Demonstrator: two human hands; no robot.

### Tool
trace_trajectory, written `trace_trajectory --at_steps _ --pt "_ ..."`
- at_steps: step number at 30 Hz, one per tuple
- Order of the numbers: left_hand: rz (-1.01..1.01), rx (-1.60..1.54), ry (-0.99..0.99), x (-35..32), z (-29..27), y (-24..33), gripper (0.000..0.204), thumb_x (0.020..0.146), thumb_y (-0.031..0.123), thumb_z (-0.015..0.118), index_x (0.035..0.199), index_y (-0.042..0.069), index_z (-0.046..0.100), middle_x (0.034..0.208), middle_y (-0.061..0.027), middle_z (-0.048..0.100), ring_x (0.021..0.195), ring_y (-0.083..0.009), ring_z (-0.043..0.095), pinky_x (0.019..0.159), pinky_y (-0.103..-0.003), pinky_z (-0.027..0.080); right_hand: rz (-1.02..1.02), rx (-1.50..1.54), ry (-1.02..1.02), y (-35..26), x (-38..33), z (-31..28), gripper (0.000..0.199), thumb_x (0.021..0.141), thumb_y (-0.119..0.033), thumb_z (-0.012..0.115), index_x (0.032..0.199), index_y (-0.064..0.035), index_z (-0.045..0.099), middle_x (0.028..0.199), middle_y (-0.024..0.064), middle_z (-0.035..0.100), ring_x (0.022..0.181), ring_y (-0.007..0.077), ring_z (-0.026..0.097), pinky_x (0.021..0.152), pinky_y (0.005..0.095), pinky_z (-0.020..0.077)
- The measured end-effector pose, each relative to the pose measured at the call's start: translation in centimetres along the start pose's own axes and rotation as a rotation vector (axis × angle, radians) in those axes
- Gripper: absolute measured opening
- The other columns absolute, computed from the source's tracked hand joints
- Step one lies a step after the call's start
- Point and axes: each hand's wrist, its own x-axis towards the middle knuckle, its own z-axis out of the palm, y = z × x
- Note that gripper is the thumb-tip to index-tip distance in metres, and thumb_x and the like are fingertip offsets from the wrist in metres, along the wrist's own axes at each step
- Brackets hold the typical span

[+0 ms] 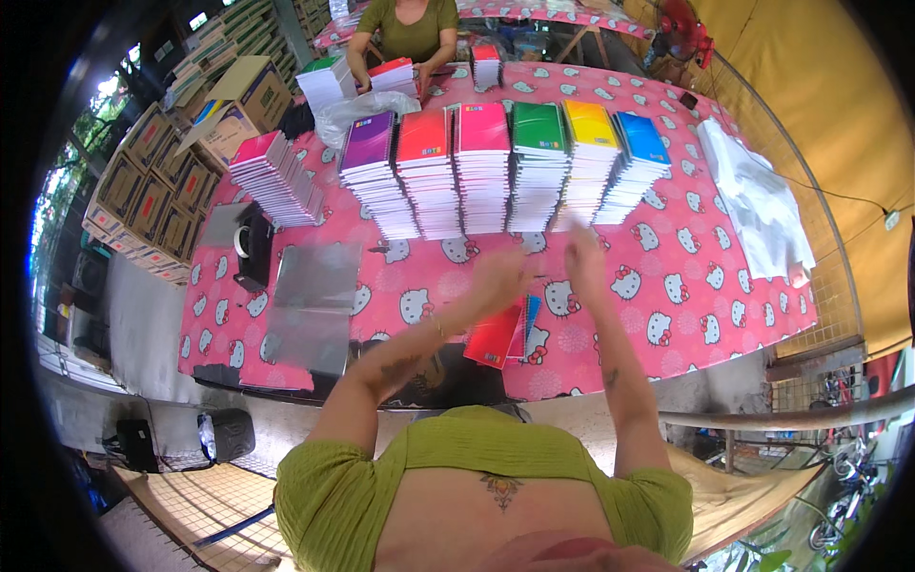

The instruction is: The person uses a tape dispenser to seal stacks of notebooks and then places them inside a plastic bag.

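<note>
My left hand (502, 278) is over the table, just above a small fan of spiral notebooks: a red notebook (490, 341) on top, with pink and blue notebook (533, 313) edges showing at its right. My right hand (584, 253) reaches forward to the front foot of the yellow notebook stack (592, 129). Motion smears both hands' fingers, so their grip is unclear. Tall stacks stand in a row beyond: purple (368, 143), red (424, 138), pink (484, 131), green (538, 127), yellow and blue (641, 140).
Clear plastic sleeves (315, 276) and a black tape dispenser (252, 250) lie left, beside another pink notebook stack (267, 172). White plastic bags (753, 195) lie right. Across the table, a person's hands (419, 81) hold red notebooks. Cardboard boxes (152, 181) stand at the left.
</note>
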Motion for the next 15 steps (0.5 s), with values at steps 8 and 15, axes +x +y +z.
trace_trajectory --at_steps 8,15 --pt "0.471 0.449 0.237 15.2 -8.2 -1.8 0.037 0.077 0.004 0.061 0.114 0.006 0.066 0.107 -0.0164 0.069 0.096 -0.0317 0.066 0.092 -0.043 0.051 -0.045 -0.606 -0.222 -1.3 15.9 -4.7 0.052 0.080 -0.015 0.072 0.129 -0.0113 0.057 0.120 0.0100 0.063 0.114 0.0276 0.059 0.100 0.0437 0.0383" --pt "0.361 0.059 0.837 1.7 -16.2 4.1 0.025 0.087 -0.004 0.057 0.111 -0.001 0.065 0.097 -0.0168 0.068 0.081 -0.0314 0.066 0.071 -0.039 0.053 0.215 0.321 0.086 -3.5 1.6 -6.5 0.027 0.082 0.009 0.057 0.104 -0.0040 0.064 0.103 0.0135 0.069 0.097 0.0266 0.067 0.084 0.0351 0.0511"
